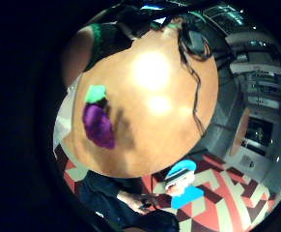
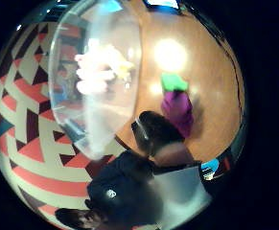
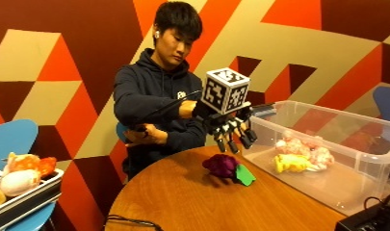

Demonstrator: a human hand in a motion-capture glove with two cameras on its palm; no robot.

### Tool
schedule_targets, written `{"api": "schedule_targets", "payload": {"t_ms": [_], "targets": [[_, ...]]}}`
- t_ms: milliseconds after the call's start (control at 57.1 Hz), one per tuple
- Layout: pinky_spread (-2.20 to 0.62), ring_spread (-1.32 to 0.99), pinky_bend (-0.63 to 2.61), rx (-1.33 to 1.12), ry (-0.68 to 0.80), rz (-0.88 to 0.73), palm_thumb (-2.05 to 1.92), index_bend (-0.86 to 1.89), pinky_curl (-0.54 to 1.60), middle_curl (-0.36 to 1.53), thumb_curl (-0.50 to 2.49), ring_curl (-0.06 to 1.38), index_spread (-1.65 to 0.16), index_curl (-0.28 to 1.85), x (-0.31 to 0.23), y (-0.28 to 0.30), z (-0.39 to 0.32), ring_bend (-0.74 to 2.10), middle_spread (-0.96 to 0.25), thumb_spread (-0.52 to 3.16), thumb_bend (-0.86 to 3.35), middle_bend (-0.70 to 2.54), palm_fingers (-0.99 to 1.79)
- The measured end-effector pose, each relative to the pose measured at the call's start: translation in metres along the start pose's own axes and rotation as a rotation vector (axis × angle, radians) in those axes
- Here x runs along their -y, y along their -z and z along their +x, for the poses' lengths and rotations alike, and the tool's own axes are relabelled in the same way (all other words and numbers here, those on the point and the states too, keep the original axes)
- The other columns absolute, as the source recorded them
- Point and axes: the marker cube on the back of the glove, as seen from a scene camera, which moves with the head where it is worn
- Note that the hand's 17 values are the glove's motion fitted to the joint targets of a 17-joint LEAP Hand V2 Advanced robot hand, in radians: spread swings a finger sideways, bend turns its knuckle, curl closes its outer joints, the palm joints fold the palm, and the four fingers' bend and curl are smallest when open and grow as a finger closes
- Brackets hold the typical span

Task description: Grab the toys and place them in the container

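Purple toy (image 3: 221,165) on table (image 3: 182,197) beside container (image 3: 348,159), under empty, slack-fingered right hand (image 3: 229,130).

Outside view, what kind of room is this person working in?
Probably an office lounge or breakout room, not a home: a bold geometric wall mural, a round wooden table and a blue chair. The purple toy lies beside a clear container on that table.

Office-style break room or lounge, bold geometric wall mural (image 3: 66,57), round wooden table (image 3: 182,197), blue chair (image 3: 12,137)
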Motion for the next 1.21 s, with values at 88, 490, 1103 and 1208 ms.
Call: {"api": "schedule_targets", "payload": {"t_ms": [88, 490, 1103, 1208], "targets": [[0.02, 0.04, 0.92, -0.002, -0.009, -0.075, 0.16, 0.09, 0.4, 0.26, 0.34, 0.29, -0.13, 0.33, -0.005, -0.038, -0.002, 0.29, 0.09, 1.35, -0.03, 0.14, -0.17], [-0.34, -0.24, 1.08, -0.154, -0.09, -0.052, 0.15, 0.17, 0.4, 0.44, 0.34, 0.47, -0.08, 0.1, 0.01, -0.106, -0.008, 1.09, -0.08, 1.31, 0.07, 0.75, 0.95], [-0.44, -0.29, 1.26, 0.064, 0.091, 0.484, 0.64, 0.49, 0.57, 0.64, 0.74, 0.54, -0.19, 0.25, -0.011, 0.076, -0.041, 1.29, -0.15, 0.87, 0.17, 1.0, 1.15], [-0.44, -0.29, 1.27, 0.087, 0.157, 0.605, 0.64, 0.53, 0.59, 0.66, 0.79, 0.55, -0.2, 0.28, -0.019, 0.119, -0.074, 1.32, -0.14, 0.81, 0.16, 1.03, 1.12]]}}
